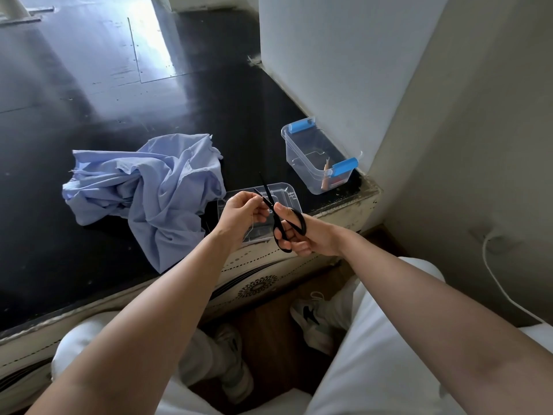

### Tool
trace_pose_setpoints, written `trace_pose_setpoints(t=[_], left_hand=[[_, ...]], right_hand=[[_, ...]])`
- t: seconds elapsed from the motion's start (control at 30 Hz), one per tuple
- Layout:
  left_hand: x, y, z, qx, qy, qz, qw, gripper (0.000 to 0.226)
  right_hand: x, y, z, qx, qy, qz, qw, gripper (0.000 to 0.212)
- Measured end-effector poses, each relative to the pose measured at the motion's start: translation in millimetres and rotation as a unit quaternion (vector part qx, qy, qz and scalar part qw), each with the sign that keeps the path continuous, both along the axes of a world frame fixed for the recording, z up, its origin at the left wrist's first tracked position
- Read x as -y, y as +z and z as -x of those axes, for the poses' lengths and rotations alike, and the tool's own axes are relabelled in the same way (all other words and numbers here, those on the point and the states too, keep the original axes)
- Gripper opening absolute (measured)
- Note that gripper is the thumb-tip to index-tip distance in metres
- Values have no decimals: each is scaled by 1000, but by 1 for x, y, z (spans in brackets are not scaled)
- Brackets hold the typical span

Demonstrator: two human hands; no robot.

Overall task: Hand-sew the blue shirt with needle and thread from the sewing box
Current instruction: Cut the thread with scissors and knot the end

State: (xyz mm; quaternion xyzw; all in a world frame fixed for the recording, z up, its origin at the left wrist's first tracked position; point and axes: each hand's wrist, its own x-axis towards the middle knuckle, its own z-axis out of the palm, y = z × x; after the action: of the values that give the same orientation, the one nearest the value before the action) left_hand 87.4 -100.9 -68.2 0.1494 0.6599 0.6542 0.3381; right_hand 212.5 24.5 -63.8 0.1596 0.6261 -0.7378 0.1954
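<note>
The blue shirt [149, 193] lies crumpled on the black table top, left of my hands. My right hand [302, 232] grips black scissors [279, 215] by the handles, with the blades apart and pointing up and away. My left hand [239, 212] hovers beside the blades with its fingertips pinched together at them; whatever it pinches is too thin to make out. Both hands are above the clear lid [284, 193] of the sewing box. The clear sewing box [317, 157] with blue latches stands open to the back right, holding a pencil-like stick.
The table's front edge [269, 259] runs just under my hands, with a patterned side panel below it. A white wall corner [329, 70] stands right behind the box. My legs in white trousers and my shoes are below.
</note>
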Motion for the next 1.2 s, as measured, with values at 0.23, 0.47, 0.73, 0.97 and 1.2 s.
trace_pose_setpoints(t=[0.23,0.47,0.73,0.97,1.2], left_hand=[[-3,-11,6,-19,8,6,1000,8],[-3,-15,8,-33,-6,10,999,10],[-4,-17,12,-44,4,12,999,12],[-3,-18,17,-56,10,25,998,11],[2,-26,34,-138,73,160,975,9]], right_hand=[[-2,-8,4,4,-24,-4,1000,56],[0,-15,9,-11,-27,22,999,56],[-1,-17,12,-21,-36,25,999,48],[-5,-18,13,-8,-110,-20,994,41],[-18,-35,34,81,-188,-288,935,30]])
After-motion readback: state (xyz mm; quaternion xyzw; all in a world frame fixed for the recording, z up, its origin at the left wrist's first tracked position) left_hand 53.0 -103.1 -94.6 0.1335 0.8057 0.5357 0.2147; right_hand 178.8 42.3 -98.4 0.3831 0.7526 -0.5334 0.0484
